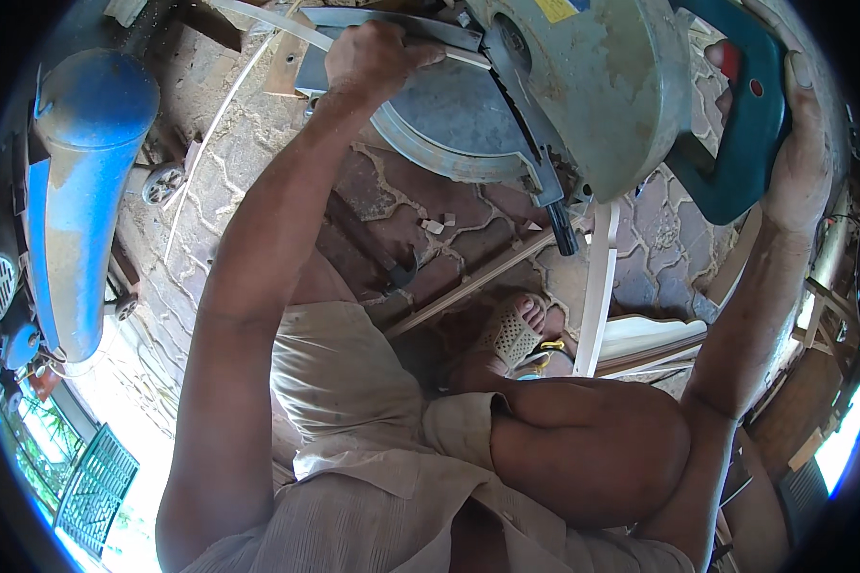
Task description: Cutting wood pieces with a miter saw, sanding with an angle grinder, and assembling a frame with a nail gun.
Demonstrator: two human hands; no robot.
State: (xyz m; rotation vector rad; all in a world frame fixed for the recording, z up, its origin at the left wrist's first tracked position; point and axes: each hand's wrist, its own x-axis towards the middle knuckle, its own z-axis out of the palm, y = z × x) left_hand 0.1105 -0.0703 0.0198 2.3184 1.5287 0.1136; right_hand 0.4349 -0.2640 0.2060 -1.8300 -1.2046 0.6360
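Observation:
A mitre saw stands at the top of the view, with its grey-green blade guard (612, 95) to the right of its round metal table (459, 115). My left hand (373, 62) is closed on a thin pale wooden strip (468, 58), pressing it along the saw's fence (430, 31). The strip's right end lies close to the saw blade (514, 105); its other end runs off to the upper left. Around the saw's dark green handle (736, 158) my right hand (801, 143) is wrapped, its thumb along the outer side. Whether a trigger is pressed cannot be seen.
Small wood offcuts (435, 225) lie on the paved floor (373, 181). Longer wooden strips (600, 286) lie near my sandalled foot (516, 329). A blue and grey machine housing (91, 191) stands at the left. More timber (803, 411) is stacked at the right.

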